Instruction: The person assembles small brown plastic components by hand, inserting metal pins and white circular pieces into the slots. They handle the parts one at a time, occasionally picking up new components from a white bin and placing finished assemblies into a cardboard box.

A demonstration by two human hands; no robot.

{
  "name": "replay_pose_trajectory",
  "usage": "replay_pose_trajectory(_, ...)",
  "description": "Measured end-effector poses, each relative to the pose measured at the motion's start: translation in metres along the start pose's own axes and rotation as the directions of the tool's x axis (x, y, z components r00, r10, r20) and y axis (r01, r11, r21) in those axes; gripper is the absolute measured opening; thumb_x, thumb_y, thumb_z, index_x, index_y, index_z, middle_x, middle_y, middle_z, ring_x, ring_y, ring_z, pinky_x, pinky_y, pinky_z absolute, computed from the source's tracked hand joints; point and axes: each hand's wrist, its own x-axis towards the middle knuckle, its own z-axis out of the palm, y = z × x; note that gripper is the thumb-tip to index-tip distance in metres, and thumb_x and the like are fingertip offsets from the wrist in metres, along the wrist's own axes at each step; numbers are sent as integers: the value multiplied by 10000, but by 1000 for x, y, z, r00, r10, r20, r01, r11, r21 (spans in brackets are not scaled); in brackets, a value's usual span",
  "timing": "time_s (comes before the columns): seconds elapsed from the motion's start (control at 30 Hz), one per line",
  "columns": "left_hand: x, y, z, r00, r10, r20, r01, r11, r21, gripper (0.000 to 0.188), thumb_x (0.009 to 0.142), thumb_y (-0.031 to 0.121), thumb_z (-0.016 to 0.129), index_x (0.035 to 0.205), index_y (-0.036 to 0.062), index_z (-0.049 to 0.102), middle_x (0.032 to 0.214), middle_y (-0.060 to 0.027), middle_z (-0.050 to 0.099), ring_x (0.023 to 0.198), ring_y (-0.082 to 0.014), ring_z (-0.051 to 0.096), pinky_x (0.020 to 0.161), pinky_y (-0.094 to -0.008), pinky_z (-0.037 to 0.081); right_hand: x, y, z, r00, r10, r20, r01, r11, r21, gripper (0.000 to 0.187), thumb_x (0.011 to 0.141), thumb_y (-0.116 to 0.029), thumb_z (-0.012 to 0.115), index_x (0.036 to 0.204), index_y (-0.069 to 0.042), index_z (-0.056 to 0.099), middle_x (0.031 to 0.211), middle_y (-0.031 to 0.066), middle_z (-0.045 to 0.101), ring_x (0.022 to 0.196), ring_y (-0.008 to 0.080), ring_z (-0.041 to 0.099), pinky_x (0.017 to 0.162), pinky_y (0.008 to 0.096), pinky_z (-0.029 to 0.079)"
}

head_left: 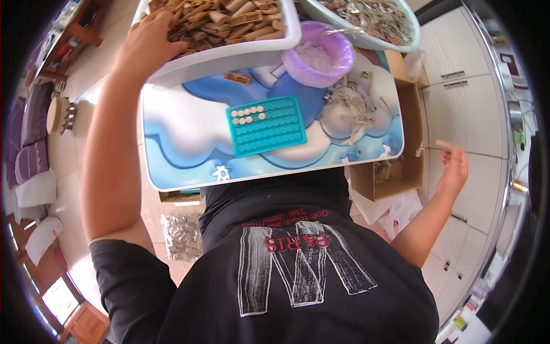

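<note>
Brown pieces (232,23) fill a white bin (229,59); the left hand (144,49) reaches among them, its grip unclear. Beyond the worktop (172,123), the right hand (453,172) pinches a tan piece (443,145). Picking seems under way; next likely calls for a clean grasp.

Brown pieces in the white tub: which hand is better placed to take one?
Probably your left hand; it's over the brown pieces. Your right hand is beyond the table, holding a tan piece.
</note>
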Motion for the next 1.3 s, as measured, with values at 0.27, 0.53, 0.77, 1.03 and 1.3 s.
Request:
replay_pose_trajectory(0.27, 28, 6, 12, 985, 55, 166, -50, 998, -33, 878, 622, 320, 744, 1372, 133, 327, 1248, -194, 518, 1130, -334, 524, 936, -398, 432, 3, 96, -10, 959, 283, -14, -247, 812, -529, 285, 823, -243, 679, 955, 3, 621, 803, 42, 626, 711, 96, 558, 593, 236, 451)
replay_pose_trajectory(0.53, 30, 35, 14, 993, -17, 115, 4, 994, 109, 844, 629, 167, 711, 1386, 161, 337, 1274, -161, 487, 1146, -337, 500, 953, -398, 420, -5, 80, 41, 985, 162, 58, -137, 945, -298, 324, 841, -174, 655, 1108, -5, 584, 924, 55, 613, 765, 97, 558, 675, 231, 467)
replay_pose_trajectory(0.77, 31, 22, 14, 997, 37, 62, -35, 999, -32, 679, 670, 182, 679, 1304, 132, 440, 1236, -128, 504, 1140, -306, 497, 939, -384, 420, -49, -9, 112, 892, -85, 444, 150, 982, -115, 315, 794, -121, 690, 1086, -45, 600, 961, 35, 583, 753, 88, 548, 661, 233, 464)
replay_pose_trajectory(1.03, 34, 16, 29, 998, 45, 54, -43, 998, -37, 596, 681, 204, 659, 1245, 115, 490, 1209, -146, 513, 1093, -318, 529, 910, -414, 431, -98, -36, 167, 717, -305, 627, 650, 616, -445, 342, 718, -145, 709, 1031, -90, 582, 1016, 111, 524, 802, 297, 595, 662, 380, 491)
replay_pose_trajectory(1.3, 44, 25, 24, 999, -26, -24, 24, 997, -75, 543, 703, 152, 628, 1227, 84, 503, 1148, -161, 564, 1069, -316, 550, 904, -389, 430, -65, -16, 162, 787, -317, 530, 551, 747, -371, 286, 749, -115, 678, 1016, -89, 579, 1040, 76, 521, 816, 271, 590, 683, 360, 487)
